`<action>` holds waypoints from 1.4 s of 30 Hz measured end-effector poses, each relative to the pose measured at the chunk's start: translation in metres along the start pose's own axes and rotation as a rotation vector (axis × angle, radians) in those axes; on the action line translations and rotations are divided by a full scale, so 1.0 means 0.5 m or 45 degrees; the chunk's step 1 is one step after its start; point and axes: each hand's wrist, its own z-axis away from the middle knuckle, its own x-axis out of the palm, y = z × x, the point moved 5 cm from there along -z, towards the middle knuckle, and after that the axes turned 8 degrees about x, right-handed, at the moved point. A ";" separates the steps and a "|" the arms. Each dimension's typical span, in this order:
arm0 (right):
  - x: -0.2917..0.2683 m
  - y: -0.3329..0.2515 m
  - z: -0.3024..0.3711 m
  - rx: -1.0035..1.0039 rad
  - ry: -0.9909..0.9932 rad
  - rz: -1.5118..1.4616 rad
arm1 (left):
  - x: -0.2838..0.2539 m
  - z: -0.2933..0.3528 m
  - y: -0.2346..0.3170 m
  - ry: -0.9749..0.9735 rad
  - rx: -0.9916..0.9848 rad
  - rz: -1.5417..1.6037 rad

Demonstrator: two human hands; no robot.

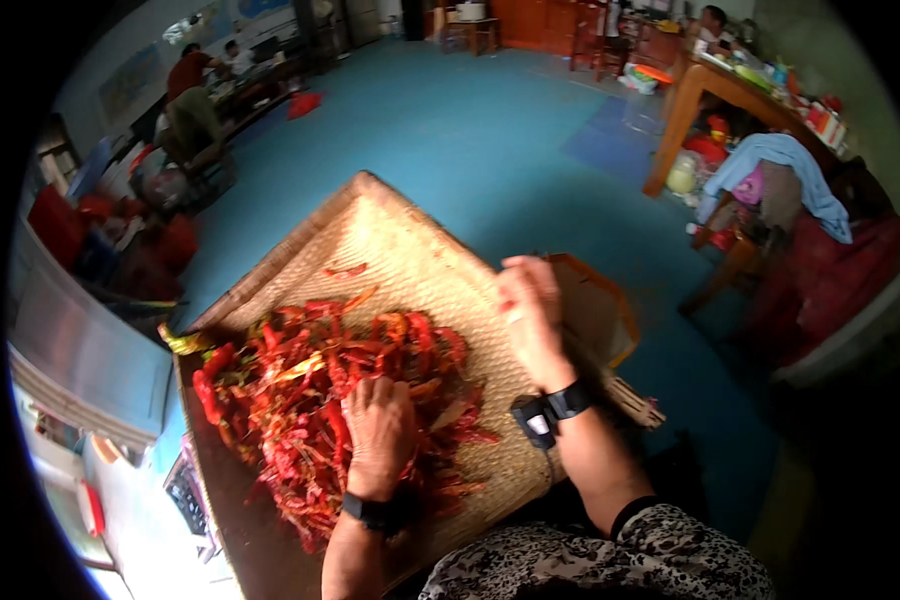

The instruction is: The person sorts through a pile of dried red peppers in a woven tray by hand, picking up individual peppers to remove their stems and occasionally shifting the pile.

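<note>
A large square woven tray [440,262] lies tilted in front of me. A heap of dried red chilli peppers [300,440] covers its left and middle part, with a few orange and yellowish ones mixed in. My left hand [382,425] is down in the heap, fingers bent round some peppers; its fingertips are hidden among them. Over the tray's right edge my right hand [530,305] is raised and smeared by motion, so I cannot make out anything in its fingers. Beyond it sits an orange-rimmed container [605,310], partly hidden by that arm.
Blue floor [440,110] stretches behind the tray. At the right stand a wooden table [685,125] and a chair draped with a light blue cloth [785,160]. Two people [195,70] are at a desk at the far left; another person [712,22] is at the far right.
</note>
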 end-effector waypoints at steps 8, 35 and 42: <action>0.130 0.091 0.115 0.112 -1.089 1.338 | -0.035 -0.008 -0.010 0.209 -0.057 0.376; 0.065 0.033 0.037 0.336 -0.558 0.476 | 0.000 0.000 0.042 0.051 0.184 0.305; 0.139 0.068 0.115 0.160 -1.185 1.202 | -0.030 -0.003 -0.002 0.160 -0.046 0.479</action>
